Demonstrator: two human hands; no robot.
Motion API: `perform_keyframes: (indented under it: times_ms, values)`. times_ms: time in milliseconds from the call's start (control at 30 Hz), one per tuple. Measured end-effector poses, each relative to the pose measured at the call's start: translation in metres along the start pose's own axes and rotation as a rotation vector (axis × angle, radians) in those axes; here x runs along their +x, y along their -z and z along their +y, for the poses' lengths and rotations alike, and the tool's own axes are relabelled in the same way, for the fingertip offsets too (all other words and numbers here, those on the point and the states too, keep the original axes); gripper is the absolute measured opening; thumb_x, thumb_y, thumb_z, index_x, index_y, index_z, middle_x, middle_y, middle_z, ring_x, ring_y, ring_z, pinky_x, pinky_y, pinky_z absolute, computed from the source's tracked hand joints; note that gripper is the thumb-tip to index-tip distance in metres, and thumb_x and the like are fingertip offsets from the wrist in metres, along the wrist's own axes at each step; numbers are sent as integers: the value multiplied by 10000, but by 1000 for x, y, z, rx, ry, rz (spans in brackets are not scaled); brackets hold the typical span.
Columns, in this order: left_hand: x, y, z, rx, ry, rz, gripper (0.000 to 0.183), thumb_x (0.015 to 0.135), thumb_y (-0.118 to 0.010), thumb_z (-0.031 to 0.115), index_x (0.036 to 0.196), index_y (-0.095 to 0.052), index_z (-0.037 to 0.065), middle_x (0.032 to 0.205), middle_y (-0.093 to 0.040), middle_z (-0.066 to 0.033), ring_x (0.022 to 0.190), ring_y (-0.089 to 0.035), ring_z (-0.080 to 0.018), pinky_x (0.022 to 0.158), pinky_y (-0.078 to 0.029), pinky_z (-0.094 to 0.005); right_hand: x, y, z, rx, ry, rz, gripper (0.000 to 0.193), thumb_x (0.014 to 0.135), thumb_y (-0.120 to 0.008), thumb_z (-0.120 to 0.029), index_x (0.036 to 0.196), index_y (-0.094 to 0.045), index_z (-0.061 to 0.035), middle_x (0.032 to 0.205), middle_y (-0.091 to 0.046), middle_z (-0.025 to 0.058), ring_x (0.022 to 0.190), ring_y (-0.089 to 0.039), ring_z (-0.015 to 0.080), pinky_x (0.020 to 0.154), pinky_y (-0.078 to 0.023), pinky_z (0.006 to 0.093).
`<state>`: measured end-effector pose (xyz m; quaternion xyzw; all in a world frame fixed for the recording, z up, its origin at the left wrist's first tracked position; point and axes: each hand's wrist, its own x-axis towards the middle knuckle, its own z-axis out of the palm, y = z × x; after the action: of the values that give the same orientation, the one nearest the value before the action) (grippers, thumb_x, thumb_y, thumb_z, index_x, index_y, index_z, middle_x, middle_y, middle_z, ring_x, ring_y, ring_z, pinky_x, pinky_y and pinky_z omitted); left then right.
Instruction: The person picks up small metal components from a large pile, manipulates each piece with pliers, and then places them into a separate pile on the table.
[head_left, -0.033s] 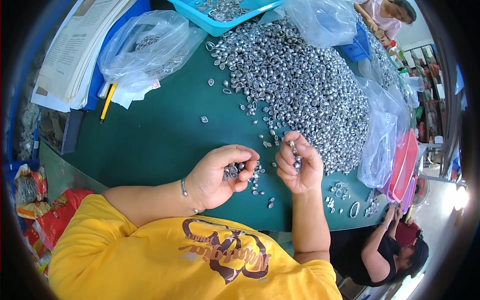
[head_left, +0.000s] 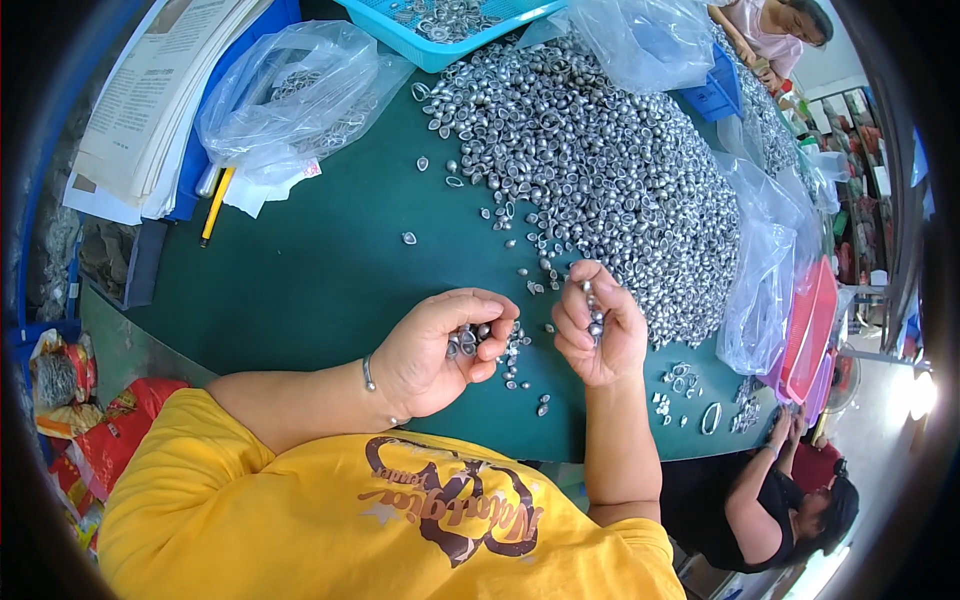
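Note:
My left hand (head_left: 438, 350) is curled into a cup around several small silvery metal pieces (head_left: 467, 340), oval and hollow like little settings. A few more of the same pieces (head_left: 512, 372) lie on the green tabletop (head_left: 310, 290) just beside its fingertips. To the right, my right hand (head_left: 608, 335) is raised with bent fingers closed on several shiny oval metal pieces (head_left: 595, 315), one near the tip of the index finger. Beyond both hands spreads a large heap of such metal pieces (head_left: 610, 180), with strays along its left edge.
A turquoise basket (head_left: 425, 50) of metal parts stands at the far edge. Clear plastic bags (head_left: 290, 90) lie left and right of the heap. Papers (head_left: 150, 90) and a yellow pen (head_left: 216, 207) are at left. Rings (head_left: 711, 418) lie at right, near red trays (head_left: 808, 330). Two people sit nearby.

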<state>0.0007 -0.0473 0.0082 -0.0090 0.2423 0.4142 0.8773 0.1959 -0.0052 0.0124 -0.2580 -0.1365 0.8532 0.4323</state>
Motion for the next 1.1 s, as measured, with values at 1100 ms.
perform_keyframes:
  times_ms: [1100]
  values:
    - [-2, 2, 4, -93, 3, -25, 162, 847, -451, 64, 956, -555, 5, 749, -501, -36, 533, -408, -67, 456, -326, -187, 23, -6, 2, -2227, 608, 304, 115, 772, -613, -121, 805, -586, -14, 727, -594, 120, 598, -578, 283, 555, -471, 355]
